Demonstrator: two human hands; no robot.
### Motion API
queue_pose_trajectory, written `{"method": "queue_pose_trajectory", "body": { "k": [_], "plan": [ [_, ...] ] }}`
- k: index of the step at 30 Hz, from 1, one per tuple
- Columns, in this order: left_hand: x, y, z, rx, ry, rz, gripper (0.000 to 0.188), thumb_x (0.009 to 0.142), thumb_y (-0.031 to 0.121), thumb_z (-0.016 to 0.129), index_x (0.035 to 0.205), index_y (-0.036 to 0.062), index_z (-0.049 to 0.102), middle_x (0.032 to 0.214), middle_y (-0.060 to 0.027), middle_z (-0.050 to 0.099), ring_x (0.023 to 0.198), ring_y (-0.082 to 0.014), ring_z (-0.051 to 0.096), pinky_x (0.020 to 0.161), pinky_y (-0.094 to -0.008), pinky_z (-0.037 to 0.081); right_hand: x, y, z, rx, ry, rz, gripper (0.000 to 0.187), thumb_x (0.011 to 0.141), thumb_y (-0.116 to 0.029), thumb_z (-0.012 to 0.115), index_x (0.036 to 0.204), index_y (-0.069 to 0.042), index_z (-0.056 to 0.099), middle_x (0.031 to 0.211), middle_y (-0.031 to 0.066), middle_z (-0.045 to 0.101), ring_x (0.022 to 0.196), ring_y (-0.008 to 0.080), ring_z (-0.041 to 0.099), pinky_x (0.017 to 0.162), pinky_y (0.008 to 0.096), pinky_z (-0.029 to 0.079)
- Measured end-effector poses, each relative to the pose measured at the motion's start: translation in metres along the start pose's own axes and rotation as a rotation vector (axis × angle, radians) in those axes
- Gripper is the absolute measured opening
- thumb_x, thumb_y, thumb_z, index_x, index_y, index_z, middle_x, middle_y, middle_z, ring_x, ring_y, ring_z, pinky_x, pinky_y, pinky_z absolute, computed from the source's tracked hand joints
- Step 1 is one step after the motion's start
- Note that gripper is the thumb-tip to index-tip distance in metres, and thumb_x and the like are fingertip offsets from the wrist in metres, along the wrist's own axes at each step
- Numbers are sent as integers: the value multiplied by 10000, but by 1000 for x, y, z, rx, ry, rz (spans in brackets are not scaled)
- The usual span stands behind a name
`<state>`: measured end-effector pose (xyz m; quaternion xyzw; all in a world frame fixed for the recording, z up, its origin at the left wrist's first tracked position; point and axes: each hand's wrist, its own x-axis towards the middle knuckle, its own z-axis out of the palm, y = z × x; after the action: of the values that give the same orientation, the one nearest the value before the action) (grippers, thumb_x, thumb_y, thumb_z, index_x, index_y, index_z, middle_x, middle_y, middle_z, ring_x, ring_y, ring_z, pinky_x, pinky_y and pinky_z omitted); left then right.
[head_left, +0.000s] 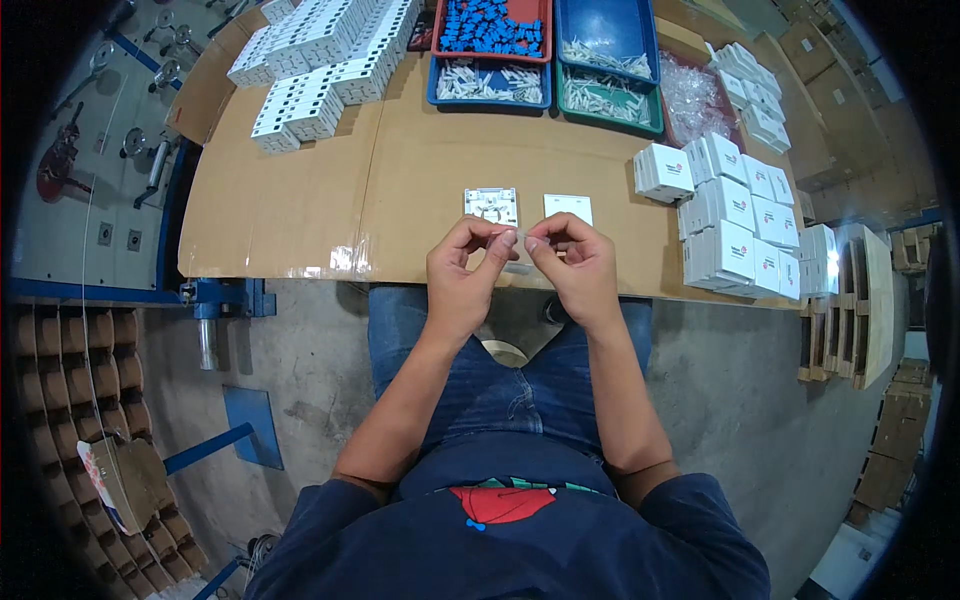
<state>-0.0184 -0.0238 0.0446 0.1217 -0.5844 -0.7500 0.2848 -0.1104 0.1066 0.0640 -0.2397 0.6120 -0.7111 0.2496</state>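
Close together at the table's near edge, my left hand [468,270] and my right hand [577,268] meet thumb to thumb. Both are closed in a pinch on something small and pale between the fingertips, too small to make out. Just beneath them shows a translucent strip [517,268], and I cannot tell whether it belongs to the held thing. Beyond my left fingers lies an open white plastic housing [491,204] with its inner parts facing up. A flat white square cover [568,207] rests beyond my right hand.
Cardboard covers the table [290,200]. White units are stacked far left [320,75], boxed white ones at right [722,215]. Trays at the back hold blue parts [490,27] and white pieces [490,82]; a red bin holds clear plastic bags [692,100]. Pallets [855,310] stand at right.
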Motion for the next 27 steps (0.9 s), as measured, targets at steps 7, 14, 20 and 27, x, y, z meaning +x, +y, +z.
{"method": "queue_pose_trajectory", "body": {
  "k": [7, 14, 20, 27],
  "plan": [
    [-3, -6, 4, 14, -7, 53, 71, 984, 46, 683, 998, -23, 672, 946, -55, 647, 875, -123, 643, 835, -268, 514, 1, 5, 2, -60, 49, -18, 84, 924, -35, 726, 999, -6, 699, 848, -34, 640, 694, 11, 506, 601, 176, 398],
    [-1, -5, 5, 215, 29, 132, 94, 977, 53, 690, 997, -36, 712, 960, -72, 663, 860, -132, 665, 783, -267, 530, 3, 12, 3, -213, 115, -71, 63, 925, -46, 719, 962, 0, 697, 783, -32, 613, 657, 16, 457, 561, 197, 373],
    [-1, 4, 4, 320, 35, 109, 135, 995, 80, 677, 1025, -38, 737, 955, -89, 695, 846, -149, 693, 724, -274, 543, 1, 6, 0, -208, 92, -17, 71, 947, -64, 718, 962, -3, 686, 799, -12, 649, 705, 33, 540, 622, 212, 453],
    [2, 4, 3, 355, 66, 182, 118, 989, 59, 672, 1021, -36, 734, 959, -91, 705, 823, -144, 689, 729, -270, 548, 1, -4, 1, -217, 10, 23, 96, 959, -93, 720, 972, -4, 688, 834, -9, 665, 765, 41, 578, 659, 223, 466]
  ]
}}
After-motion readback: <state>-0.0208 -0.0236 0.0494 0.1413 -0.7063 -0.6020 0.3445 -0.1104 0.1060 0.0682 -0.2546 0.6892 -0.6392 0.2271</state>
